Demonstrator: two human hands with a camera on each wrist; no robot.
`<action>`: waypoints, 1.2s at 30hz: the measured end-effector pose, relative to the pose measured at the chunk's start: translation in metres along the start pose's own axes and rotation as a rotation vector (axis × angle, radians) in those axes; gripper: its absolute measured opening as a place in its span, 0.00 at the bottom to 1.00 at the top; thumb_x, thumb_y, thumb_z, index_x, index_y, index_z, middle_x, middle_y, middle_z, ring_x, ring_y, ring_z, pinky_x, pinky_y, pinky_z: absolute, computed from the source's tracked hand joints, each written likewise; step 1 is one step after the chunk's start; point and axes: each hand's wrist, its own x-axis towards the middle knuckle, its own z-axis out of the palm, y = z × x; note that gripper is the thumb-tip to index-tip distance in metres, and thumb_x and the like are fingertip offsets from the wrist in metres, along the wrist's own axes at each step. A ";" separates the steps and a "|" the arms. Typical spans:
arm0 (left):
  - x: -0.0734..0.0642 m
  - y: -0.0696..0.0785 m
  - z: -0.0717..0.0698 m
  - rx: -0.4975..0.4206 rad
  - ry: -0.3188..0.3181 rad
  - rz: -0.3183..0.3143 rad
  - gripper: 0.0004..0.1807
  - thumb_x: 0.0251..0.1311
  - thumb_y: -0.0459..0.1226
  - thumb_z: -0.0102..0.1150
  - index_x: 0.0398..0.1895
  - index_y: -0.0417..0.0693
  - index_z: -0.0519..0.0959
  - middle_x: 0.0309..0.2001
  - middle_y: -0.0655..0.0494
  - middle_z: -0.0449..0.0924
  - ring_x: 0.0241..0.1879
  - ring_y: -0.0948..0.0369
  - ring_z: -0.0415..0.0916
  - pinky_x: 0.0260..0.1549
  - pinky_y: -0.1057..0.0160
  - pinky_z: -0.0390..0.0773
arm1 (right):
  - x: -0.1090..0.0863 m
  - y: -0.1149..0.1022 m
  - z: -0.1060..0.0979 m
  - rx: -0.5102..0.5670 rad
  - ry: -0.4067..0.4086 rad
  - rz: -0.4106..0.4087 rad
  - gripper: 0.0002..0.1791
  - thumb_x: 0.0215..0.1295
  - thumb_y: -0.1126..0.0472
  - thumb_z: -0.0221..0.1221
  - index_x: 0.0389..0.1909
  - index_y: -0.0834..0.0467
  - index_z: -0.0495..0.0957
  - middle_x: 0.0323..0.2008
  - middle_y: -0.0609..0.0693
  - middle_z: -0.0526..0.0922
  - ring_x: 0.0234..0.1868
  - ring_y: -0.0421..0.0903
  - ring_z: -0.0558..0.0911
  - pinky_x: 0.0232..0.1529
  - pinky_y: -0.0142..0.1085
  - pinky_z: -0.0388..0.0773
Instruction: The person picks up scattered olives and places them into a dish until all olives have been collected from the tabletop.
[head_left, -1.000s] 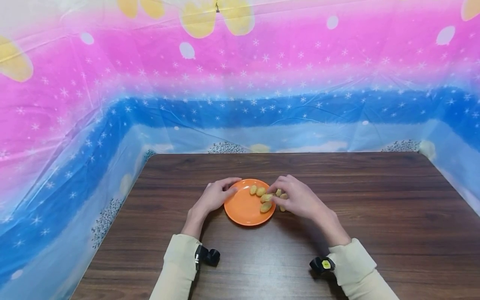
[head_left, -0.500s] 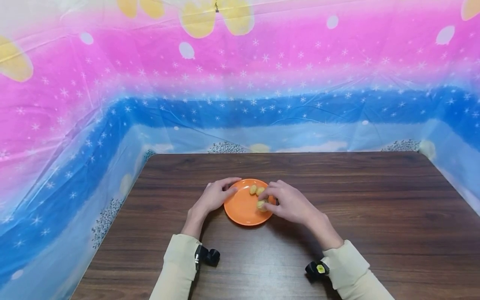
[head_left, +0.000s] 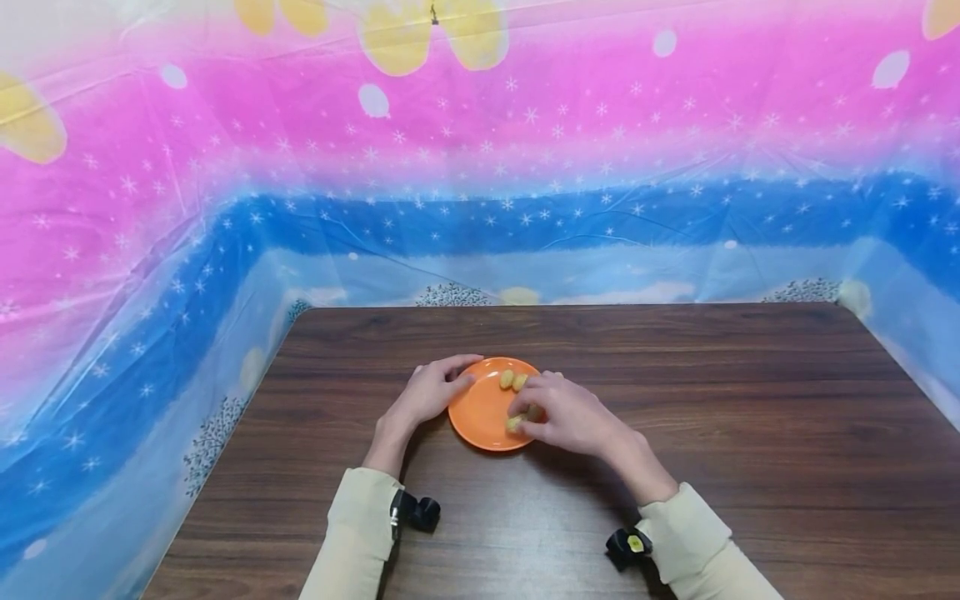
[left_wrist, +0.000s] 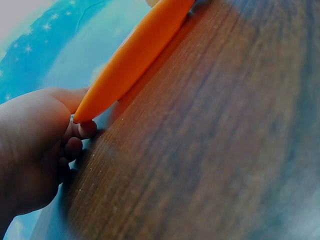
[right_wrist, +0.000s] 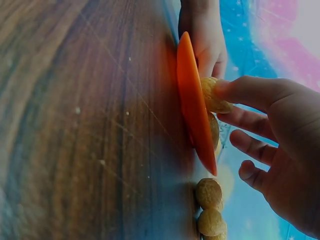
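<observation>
On the table sits a round orange plate. My left hand grips its left rim; in the left wrist view the thumb lies over the rim and fingertips are below it. My right hand is over the plate's right side, pinching a tan, rough-shelled peanut between thumb and index finger. That peanut is low against the plate, and whether it touches is unclear. Two peanuts lie near the plate's far rim. Another peanut on the plate shows behind the held one, partly hidden.
Several peanuts lie on the brown wood table just off the plate's right side, mostly hidden by the right hand in the head view. A patterned pink and blue cloth hangs around the table's far and side edges.
My right hand has moved left and nearer to me over the plate, carrying the pinched peanut from the right rim. The left hand and plate have stayed still.
</observation>
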 end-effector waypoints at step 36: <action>0.003 -0.002 0.002 0.002 0.008 -0.005 0.21 0.74 0.48 0.55 0.67 0.69 0.76 0.27 0.55 0.70 0.27 0.55 0.64 0.48 0.51 0.56 | -0.019 0.030 -0.038 0.080 0.064 0.138 0.08 0.72 0.57 0.62 0.47 0.51 0.87 0.40 0.38 0.79 0.37 0.39 0.75 0.39 0.39 0.75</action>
